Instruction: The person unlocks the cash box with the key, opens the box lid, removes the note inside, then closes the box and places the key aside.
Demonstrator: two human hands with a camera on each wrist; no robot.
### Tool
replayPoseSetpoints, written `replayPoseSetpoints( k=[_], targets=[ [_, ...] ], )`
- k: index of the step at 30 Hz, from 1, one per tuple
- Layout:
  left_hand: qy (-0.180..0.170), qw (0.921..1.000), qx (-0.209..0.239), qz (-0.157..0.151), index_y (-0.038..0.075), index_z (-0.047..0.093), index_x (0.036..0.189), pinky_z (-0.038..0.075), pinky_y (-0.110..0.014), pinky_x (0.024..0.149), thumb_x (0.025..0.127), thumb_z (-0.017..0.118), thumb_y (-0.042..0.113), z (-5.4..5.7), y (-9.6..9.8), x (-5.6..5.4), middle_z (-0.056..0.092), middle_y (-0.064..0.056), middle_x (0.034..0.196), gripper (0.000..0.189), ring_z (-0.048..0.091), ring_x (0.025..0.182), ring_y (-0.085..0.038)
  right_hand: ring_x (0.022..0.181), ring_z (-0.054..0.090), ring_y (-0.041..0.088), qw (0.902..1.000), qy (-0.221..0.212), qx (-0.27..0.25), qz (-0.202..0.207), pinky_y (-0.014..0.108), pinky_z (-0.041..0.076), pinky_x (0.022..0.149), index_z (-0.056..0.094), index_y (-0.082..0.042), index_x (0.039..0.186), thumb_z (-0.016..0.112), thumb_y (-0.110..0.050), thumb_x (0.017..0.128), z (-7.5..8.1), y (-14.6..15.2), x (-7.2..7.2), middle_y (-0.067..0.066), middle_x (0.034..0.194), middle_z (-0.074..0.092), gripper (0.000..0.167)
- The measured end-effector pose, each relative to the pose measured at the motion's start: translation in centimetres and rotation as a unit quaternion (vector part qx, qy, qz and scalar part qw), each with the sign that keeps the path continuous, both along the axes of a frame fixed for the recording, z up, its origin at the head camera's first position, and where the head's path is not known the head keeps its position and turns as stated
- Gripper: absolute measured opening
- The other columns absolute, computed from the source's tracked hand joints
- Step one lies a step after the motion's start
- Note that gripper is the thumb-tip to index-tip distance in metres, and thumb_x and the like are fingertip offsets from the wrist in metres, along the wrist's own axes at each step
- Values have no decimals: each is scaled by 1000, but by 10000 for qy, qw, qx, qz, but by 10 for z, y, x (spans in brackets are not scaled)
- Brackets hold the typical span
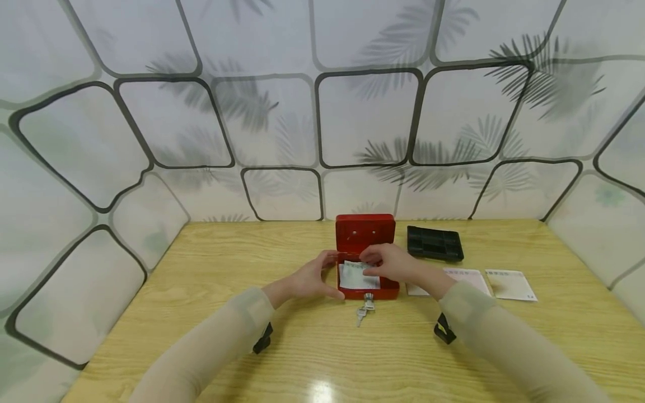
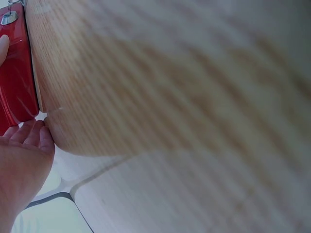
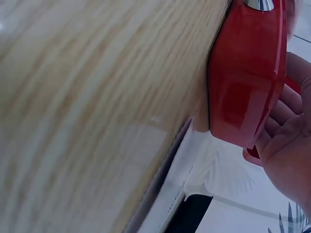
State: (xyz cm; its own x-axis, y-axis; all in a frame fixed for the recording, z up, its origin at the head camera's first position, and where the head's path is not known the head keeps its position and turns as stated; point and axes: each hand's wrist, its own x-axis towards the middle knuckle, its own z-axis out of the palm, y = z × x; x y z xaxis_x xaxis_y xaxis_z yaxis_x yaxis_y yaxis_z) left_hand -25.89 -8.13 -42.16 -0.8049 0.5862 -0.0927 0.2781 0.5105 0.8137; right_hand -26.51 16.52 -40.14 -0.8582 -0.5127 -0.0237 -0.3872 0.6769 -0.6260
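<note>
Cream-coloured fabric sleeves (image 1: 216,341) are extending over a pale wood-grain surface (image 1: 327,344) in the head view. Beyond them, a small, red, seemingly metal box (image 1: 385,293) is standing with its lid raised, and thin, pale printed paper notes (image 1: 355,277) are lying inside. Spread wide, the left hand (image 1: 304,280) is spanning the box's left side. Parted from its thumb, the fingers of the right hand (image 1: 398,263) are hovering over the box's right part; whether they are touching a note, one cannot tell. A silver-coloured lock (image 1: 369,297) with small metal keys (image 1: 360,314) is sitting at the front; a black compartmented plastic tray (image 1: 434,248) and loose paper sheets (image 1: 510,284) are lying to the right.

In the left wrist view, fingertips are resting by the box's rear corner; its stiff, probably slick walls are best steadied there.

In the right wrist view, loosely bent fingers are showing behind the box's wall. Light, limp notes are likely creasing easily, so their edges are suiting a gentle pinch.
</note>
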Motion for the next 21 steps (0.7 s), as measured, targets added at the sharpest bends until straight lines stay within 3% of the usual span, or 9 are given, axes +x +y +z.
replayPoseSetpoints(
  k=[21],
  targets=[
    [-7, 10000, -45, -32, 7, 28, 145, 25, -43, 114, 77, 85, 24, 1, 0, 0, 39, -14, 148, 91, 34, 137, -28, 99, 63, 21, 9997, 95, -173, 142, 41, 51, 90, 66, -3, 114, 74, -13, 87, -2, -5, 2, 3, 105, 68, 30]
  ],
)
